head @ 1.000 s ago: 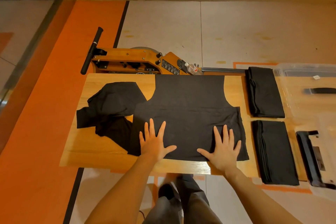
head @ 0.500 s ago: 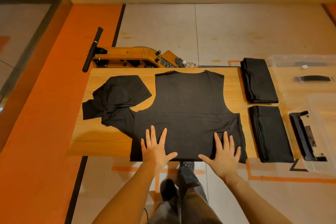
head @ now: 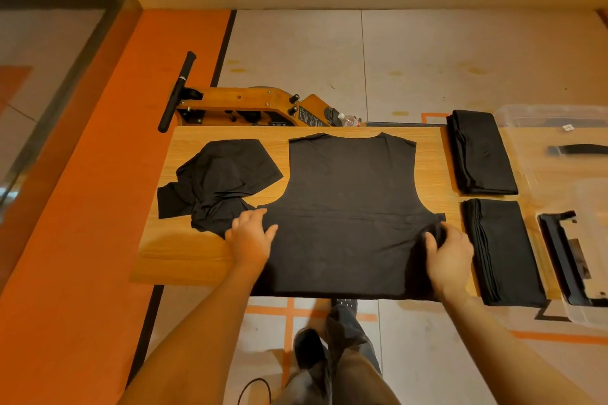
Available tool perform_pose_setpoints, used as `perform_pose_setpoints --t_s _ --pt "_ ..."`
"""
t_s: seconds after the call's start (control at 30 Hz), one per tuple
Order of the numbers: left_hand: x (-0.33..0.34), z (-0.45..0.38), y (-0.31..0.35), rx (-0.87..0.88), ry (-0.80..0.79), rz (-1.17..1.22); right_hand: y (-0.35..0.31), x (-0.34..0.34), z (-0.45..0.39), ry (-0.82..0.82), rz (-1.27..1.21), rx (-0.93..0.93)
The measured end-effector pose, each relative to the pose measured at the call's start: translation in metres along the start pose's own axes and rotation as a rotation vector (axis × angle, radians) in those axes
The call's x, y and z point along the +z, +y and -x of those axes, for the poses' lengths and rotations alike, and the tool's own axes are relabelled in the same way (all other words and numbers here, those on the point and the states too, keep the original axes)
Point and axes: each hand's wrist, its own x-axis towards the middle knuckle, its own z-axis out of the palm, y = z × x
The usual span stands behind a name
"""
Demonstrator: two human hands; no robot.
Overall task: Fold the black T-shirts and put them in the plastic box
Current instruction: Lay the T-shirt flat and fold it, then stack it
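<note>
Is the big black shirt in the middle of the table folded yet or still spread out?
Spread out. The shirt lies flat on the table, neckline and armholes showing.

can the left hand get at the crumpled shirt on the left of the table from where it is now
Probably yes. The left hand rests at the spread T-shirt's left edge, right beside the crumpled shirt. Only bare table lies nearby, and nothing stands between them.

text: none legible | black label plate [head: 307, 116] on orange machine [head: 250, 105] past table far edge: print too small, unread
</note>
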Motion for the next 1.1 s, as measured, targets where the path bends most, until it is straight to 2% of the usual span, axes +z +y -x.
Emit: perform_pose_setpoints --t_s 0.37,0.63,0.87,1.1 --pt "-0.006 -0.038 0.000 -0.137 0.005 0.002 -0.014 -0.005 -0.039 -0.061 -0.212 0.235" --pt "-0.005 -0.044 -0.004 -0.215 -0.042 0.022 -0.018 -0.004 -0.041 -0.052 -0.215 0.248" --pt "-0.005 -0.037 -0.004 -0.263 -0.017 0.173 -0.022 -0.005 -0.038 -0.003 -0.282 0.245" --pt "-0.018 -0.039 -0.006 -0.255 0.070 0.481 -0.028 -0.015 -0.041 0.102 -0.297 0.209"
